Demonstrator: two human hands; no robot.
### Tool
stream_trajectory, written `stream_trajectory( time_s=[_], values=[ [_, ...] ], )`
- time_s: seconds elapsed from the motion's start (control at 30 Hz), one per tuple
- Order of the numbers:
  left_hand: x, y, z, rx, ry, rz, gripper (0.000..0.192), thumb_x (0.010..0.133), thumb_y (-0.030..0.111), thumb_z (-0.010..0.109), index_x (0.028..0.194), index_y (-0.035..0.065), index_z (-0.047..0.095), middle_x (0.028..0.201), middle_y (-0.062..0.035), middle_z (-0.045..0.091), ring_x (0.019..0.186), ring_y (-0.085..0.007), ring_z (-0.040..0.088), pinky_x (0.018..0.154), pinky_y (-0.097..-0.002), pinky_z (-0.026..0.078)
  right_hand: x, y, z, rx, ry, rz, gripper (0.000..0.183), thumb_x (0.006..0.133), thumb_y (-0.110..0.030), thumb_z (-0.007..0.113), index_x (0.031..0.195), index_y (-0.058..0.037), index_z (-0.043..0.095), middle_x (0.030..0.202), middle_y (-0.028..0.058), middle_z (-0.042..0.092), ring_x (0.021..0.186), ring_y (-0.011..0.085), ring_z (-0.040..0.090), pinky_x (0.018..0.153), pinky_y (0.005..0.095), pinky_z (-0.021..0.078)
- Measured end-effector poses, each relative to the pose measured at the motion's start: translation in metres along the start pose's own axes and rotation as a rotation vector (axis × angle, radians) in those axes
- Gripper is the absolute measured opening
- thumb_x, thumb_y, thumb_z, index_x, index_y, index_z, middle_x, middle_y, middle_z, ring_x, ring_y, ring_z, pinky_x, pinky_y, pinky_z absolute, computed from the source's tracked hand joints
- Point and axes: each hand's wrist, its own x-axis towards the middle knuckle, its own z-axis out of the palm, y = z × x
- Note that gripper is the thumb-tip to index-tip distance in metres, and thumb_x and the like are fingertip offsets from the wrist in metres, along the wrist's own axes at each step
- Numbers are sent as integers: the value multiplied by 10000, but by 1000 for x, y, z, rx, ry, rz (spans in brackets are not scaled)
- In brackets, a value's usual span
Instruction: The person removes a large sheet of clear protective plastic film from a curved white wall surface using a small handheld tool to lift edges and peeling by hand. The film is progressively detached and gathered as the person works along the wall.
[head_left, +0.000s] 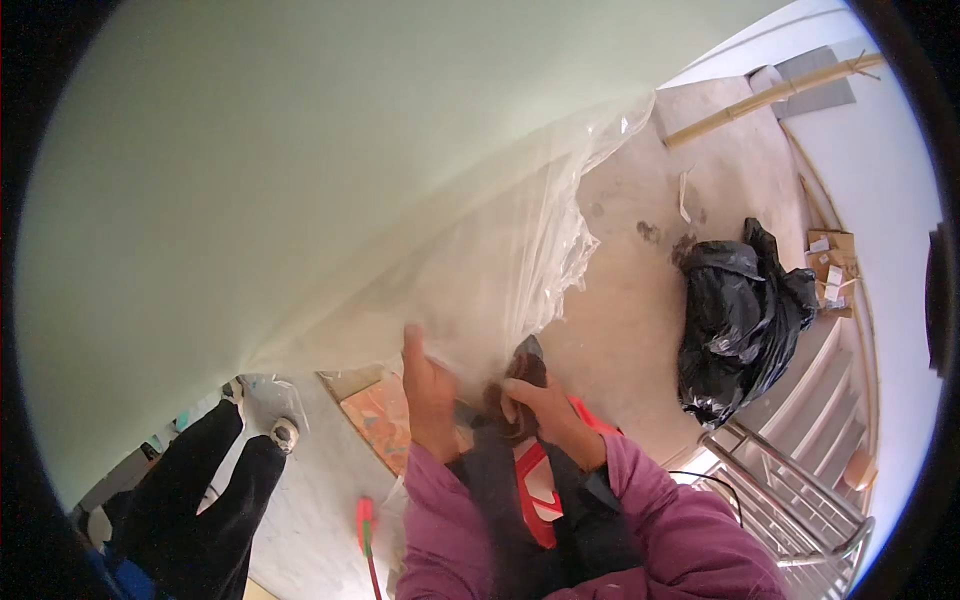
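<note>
A sheet of clear plastic film (551, 225) hangs from the edge of a large pale green surface (225, 172) that fills the upper left. My left hand (430, 382) is raised against the film with its thumb or a finger up, blurred; whether it pinches the film cannot be told. My right hand (544, 409) is at the film's lower edge with bent fingers, near a dark shoe (529, 360) below; its exact grip is unclear. Under my arms shows a red and white object (536, 495), partly hidden by my dark trousers.
A black plastic bag (739, 322) lies on the floor at right, beside cardboard (831, 274). A bamboo pole (772, 94) stretches above. Steel railings (802, 487) border stairs at lower right. Another person's legs (202, 495) are at lower left, near a red-headed tool (365, 517).
</note>
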Motion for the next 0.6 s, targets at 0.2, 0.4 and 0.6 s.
stream_trajectory(
  time_s=[0.2,0.4,0.6],
  values=[
    [36,25,37,-524,275,-204,312,850,209,487,1088,7,490,1047,-111,540,978,-229,513,849,-373,429,14,26,-55,-323,140,-715,416,857,-314,505,1160,-33,453,1066,96,531,923,159,519,814,281,432],
    [8,23,62,-671,356,-155,330,844,243,520,1073,6,506,1040,-78,544,928,-214,531,825,-340,442,117,-110,-85,312,92,-309,377,808,-531,484,839,-156,511,650,47,505,539,197,506,454,345,409],
    [-7,-8,30,-178,307,-263,400,834,290,558,1119,18,488,1035,-63,536,938,-169,505,846,-302,413,136,-172,-10,100,-23,-380,357,754,-382,644,687,-46,543,645,74,557,497,171,524,443,315,421]
  ],
)
